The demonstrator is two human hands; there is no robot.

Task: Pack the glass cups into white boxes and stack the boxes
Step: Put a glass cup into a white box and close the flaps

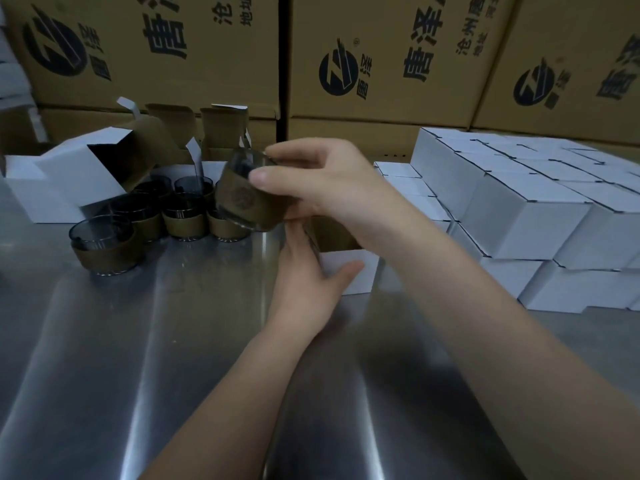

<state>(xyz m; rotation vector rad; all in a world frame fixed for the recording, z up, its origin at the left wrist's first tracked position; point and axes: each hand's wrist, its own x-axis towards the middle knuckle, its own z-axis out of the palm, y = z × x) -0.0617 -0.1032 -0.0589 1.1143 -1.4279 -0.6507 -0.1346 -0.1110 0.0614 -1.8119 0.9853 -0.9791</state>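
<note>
Left hand [308, 284] holds box [351, 277], right hand [334, 183] cup [251, 200]

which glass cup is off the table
The cup gripped in the right hand, tilted in the air beside the white box the left hand holds; the other cups stand upright on the steel table.

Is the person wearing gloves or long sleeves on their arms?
No gloves. The left hand and the right hand are both bare, with no rings, watch or bracelet showing. Both forearms are bare too, and no sleeve comes into view.
</note>
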